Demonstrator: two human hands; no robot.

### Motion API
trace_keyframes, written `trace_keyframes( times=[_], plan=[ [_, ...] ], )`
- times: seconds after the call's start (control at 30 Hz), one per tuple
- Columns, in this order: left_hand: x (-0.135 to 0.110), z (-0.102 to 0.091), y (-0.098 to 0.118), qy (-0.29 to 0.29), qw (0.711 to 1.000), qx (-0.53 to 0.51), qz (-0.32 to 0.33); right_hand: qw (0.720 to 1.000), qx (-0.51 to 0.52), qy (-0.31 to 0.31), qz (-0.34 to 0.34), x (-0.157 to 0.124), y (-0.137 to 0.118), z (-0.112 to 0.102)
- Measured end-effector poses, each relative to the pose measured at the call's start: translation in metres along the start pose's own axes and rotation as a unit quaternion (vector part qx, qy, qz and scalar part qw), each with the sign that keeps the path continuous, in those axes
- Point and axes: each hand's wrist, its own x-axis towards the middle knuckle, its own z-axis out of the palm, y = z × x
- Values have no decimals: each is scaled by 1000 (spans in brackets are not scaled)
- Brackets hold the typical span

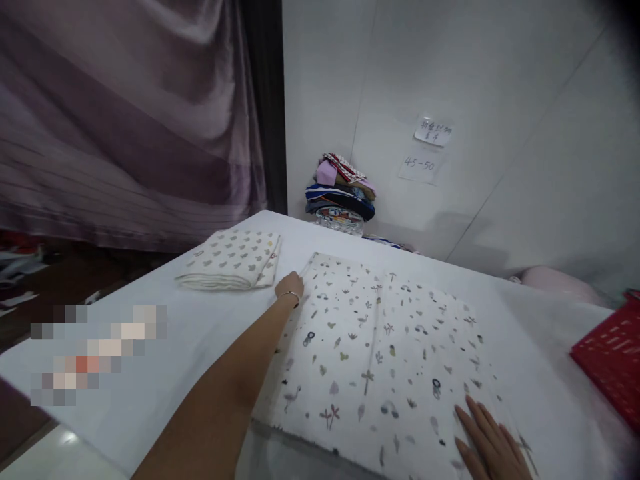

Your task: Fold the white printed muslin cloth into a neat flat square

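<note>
A white cloth (370, 333) printed with small flamingos, palms, rainbows and leaves lies spread in a flattened, folded layer on the table. At its far left edge my left hand (290, 288) is closed, its fingers pinching the cloth near the corner; the fingertips are partly hidden. My right hand (493, 440) rests flat on the near right part of the same cloth, fingers stretched out and a little apart. Left of my left hand sits a folded cream cloth (230, 260) with grey printed shapes.
The white table (195, 333) carries both cloths. A red plastic basket (613, 360) stands at the right edge. Beyond the table are a pile of folded fabrics (340, 193) and a wall with paper notes (423, 163). A purple curtain (125, 120) hangs at left.
</note>
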Motion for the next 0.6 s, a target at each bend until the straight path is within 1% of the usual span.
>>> trace_keyframes(
  times=[0.07, 0.17, 0.23, 0.33, 0.4, 0.47, 0.53, 0.6],
  plan=[
    [5, -2, 4, -5, 1000, 8, -2, 999, -4, -2, 49, 3, -2, -1],
    [18, -6, 10, -15, 1000, 20, 0, 996, -14, -41, 72, 19, -13, -10],
    [29, -8, 13, -25, 999, 28, 4, 994, -26, -63, 85, 41, -23, -19],
    [40, -9, 16, -34, 999, 41, 10, 990, -41, -78, 106, 89, -32, -28],
    [41, -8, 17, -33, 998, 48, 12, 987, -46, -91, 125, 123, -29, -28],
    [37, -6, 16, -23, 998, 59, 7, 982, -55, -99, 148, 151, -18, -25],
    [30, -4, 16, -10, 997, 71, -3, 975, -68, -98, 189, 171, -4, -20],
    [25, -2, 16, -1, 996, 85, -9, 969, -69, -98, 216, 181, 10, -16]
  ],
)
